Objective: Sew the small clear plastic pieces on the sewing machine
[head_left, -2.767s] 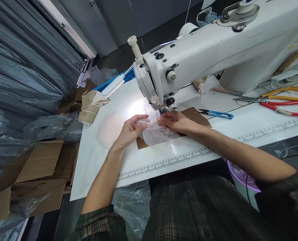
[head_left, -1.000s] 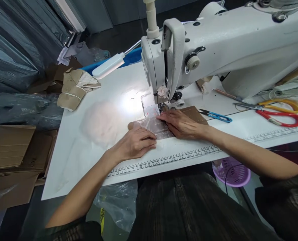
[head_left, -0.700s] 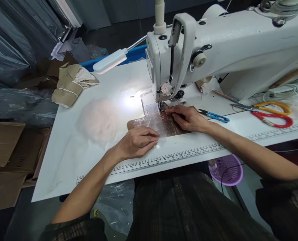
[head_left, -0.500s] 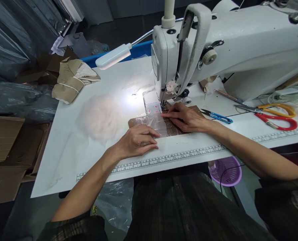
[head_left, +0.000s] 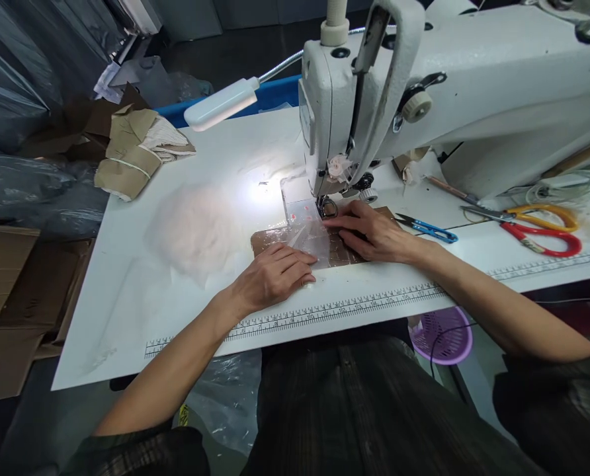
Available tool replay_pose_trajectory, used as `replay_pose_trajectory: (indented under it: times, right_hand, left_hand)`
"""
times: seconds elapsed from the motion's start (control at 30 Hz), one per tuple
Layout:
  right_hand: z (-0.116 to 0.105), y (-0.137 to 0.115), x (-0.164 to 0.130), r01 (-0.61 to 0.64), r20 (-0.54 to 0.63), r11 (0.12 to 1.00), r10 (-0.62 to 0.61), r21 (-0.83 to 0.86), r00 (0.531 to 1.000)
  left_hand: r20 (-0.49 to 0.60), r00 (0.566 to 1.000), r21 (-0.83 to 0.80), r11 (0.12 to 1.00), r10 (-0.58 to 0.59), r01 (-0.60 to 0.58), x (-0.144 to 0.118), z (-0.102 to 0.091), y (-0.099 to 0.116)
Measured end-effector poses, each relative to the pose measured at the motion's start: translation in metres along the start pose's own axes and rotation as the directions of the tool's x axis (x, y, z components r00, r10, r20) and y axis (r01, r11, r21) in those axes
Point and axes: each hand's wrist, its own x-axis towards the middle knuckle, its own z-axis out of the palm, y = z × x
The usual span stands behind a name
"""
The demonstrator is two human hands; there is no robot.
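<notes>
A small piece of sheer white fabric [head_left: 315,246] lies under the sewing machine's needle area, over a brown board [head_left: 347,252]. My left hand [head_left: 276,276] rests palm down at the fabric's left front edge, its fingers stretched out flat over the edge. From the other side my right hand [head_left: 374,233] reaches in beside the presser foot [head_left: 326,208], fingertips closed on the fabric's right edge; its thumb side is partly hidden. Small red marks [head_left: 294,217] show by the slide plate, left of the needle.
The white sewing machine [head_left: 414,86] overhangs the table's right side. Blue thread snips [head_left: 431,230] and red-and-yellow scissors [head_left: 543,235] lie right. A fluffy pale heap [head_left: 190,231] and a tied cloth bundle [head_left: 136,155] sit left. A lamp [head_left: 221,106] hangs over the back.
My left hand has flattened, with its fingers lower on the fabric. My right hand stays by the presser foot with little movement. The whole view has shifted slightly.
</notes>
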Motion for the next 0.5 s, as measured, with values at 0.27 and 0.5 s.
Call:
replay_pose_trajectory:
  times: [0.27, 0.5]
  right_hand:
    - [0.010, -0.001, -0.004, 0.031, -0.019, 0.999, -0.031, -0.014, 0.999]
    - [0.009, -0.004, -0.002, -0.004, 0.013, 0.999, 0.005, -0.048, 1.000]
  left_hand:
    - [-0.009, 1.000, -0.013, 1.000, 0.028, -0.028, 0.003, -0.002, -0.001]
    - [0.002, 1.000, -0.053, 0.999, -0.013, 0.013, 0.005, -0.005, 0.000]
